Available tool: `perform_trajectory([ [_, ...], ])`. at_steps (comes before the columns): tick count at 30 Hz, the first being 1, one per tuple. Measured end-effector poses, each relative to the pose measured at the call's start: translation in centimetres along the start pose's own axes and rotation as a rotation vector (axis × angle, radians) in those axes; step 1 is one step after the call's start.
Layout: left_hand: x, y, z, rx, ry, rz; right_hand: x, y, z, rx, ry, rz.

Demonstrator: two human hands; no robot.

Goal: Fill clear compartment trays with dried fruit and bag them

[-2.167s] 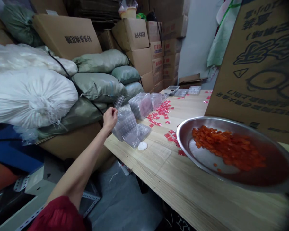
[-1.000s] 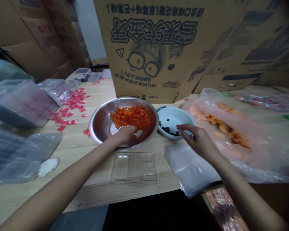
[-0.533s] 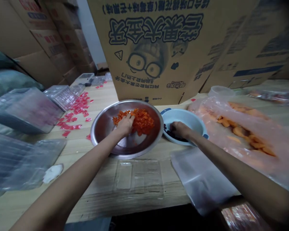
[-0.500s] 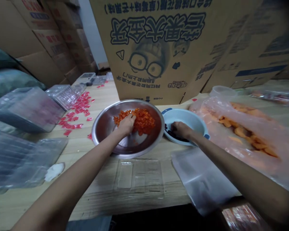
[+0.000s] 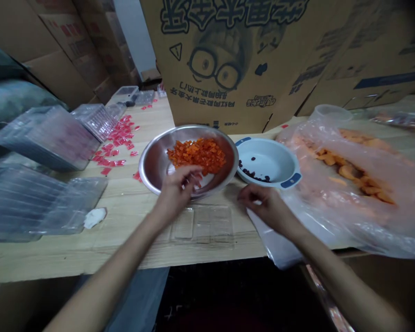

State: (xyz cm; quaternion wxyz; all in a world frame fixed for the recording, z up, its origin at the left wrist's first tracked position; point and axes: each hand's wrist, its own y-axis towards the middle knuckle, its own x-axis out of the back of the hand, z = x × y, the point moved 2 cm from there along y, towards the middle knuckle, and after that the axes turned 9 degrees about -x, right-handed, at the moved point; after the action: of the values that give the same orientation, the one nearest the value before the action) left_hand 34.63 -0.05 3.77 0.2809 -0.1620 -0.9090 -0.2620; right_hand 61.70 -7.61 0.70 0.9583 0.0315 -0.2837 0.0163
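Note:
My left hand [image 5: 175,191] is above the near rim of a steel bowl [image 5: 152,159], its fingers curled toward the thumb. What lies in them, if anything, I cannot make out. Small diced orange pieces [image 5: 202,156] are heaped in that bowl. My right hand [image 5: 268,207] is just in front of a light blue basin [image 5: 280,159], thumb and fingertips pinched together; their contents are hidden. Several dark, raisin-like pieces [image 5: 254,175] lie in the basin. Between and below the hands, a clear plastic tray [image 5: 210,226] with compartments lies flat on the table.
Stacked clear plastic trays [image 5: 41,203] and scattered red packets [image 5: 119,138] are at left, near a crumpled white piece [image 5: 95,217]. A large cardboard box [image 5: 235,106] stands behind the bowls. To the right are a plastic bag of orange slices [image 5: 352,175] and flat clear bags [image 5: 280,249].
Both hands have come out of their containers toward me: the left from the orange pieces, the right from the dark pieces. The camera view has tilted downward.

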Motion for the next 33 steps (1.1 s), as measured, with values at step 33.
perform_trajectory([
  [33, -1.8, 8.1, 9.9, 0.075, 0.565, 0.597, -9.1, 18.2, 2.6, 0.087, -0.847, 0.341],
])
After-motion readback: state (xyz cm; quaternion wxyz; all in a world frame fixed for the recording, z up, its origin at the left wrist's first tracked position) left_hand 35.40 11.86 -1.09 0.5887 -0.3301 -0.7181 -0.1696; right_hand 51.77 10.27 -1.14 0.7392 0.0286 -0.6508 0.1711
